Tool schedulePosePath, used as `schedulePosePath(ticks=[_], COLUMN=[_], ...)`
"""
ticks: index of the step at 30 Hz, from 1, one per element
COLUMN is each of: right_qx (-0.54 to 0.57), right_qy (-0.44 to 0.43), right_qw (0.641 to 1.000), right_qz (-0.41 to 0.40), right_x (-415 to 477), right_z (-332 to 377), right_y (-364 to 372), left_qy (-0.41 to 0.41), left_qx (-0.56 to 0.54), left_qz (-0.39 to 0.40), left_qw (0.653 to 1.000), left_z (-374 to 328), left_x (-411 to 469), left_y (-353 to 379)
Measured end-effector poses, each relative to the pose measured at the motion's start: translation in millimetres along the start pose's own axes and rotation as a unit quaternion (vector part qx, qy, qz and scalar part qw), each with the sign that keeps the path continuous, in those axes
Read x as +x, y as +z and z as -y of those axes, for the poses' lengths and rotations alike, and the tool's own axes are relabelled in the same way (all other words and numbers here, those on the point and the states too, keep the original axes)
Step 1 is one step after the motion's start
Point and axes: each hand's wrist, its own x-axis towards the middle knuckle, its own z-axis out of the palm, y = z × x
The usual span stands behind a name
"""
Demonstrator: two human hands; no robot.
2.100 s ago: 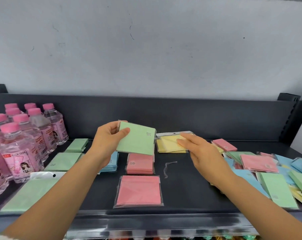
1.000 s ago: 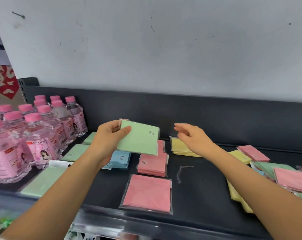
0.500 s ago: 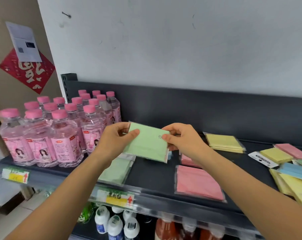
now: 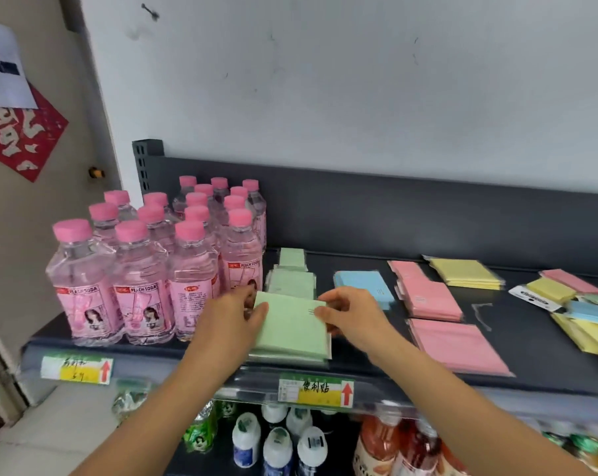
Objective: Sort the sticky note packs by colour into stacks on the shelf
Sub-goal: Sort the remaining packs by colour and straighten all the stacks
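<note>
Low in the centre, the left hand [image 4: 234, 319] and right hand [image 4: 354, 317] each pinch a side of a green pack [image 4: 290, 326], thumbs on top, low over the green stack [image 4: 287, 358] at the shelf [image 4: 531, 340] front edge. Best to square its corners to that stack before letting go, clear of the bottles [image 4: 146, 269] up left.

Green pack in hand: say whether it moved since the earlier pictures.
Yes. The green pack went left and down, from above the pink stack to over the front green stack.

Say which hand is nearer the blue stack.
Right. The right hand is just in front of the blue stack; the left hand is farther left, across the green pack.
</note>
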Motion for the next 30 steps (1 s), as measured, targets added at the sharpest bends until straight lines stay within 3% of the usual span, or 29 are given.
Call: schedulePosePath(ticks=[3, 6, 11, 16, 20, 25, 30], right_qx=[-0.066, -0.138, -0.168, -0.162, -0.186, -0.199, -0.243], right_qy=[-0.013, -0.055, -0.074, -0.102, -0.103, -0.101, -0.042], right_qw=[0.998, 0.988, 0.98, 0.974, 0.976, 0.974, 0.964], right_qz=[-0.019, -0.047, -0.076, -0.119, -0.05, 0.023, 0.101], right_x=[-3.3, -8.7, -15.0, -20.2, -23.9, -23.4, -13.7], right_z=[-8.2, -9.4, -8.3, -3.7, -4.4, -3.3, 8.9], right_y=[7.7, 10.6, 7.2, -4.6, -8.2, -0.6, 0.1], left_qy=[0.049, 0.065, 0.11, 0.163, 0.177, 0.18, 0.174], left_qx=[0.142, 0.212, 0.262, 0.234, 0.229, 0.207, 0.144], left_qz=[0.019, 0.015, -0.004, 0.003, 0.086, 0.131, 0.194], left_qw=[0.988, 0.975, 0.959, 0.958, 0.953, 0.953, 0.955], left_z=[3.2, 5.2, -0.9, -15.2, -15.0, -12.3, -5.5], left_x=[-5.9, -7.9, -8.8, -12.9, -9.8, -6.4, -9.4], left_y=[5.0, 6.3, 2.2, 3.4, 12.2, 10.0, 2.8])
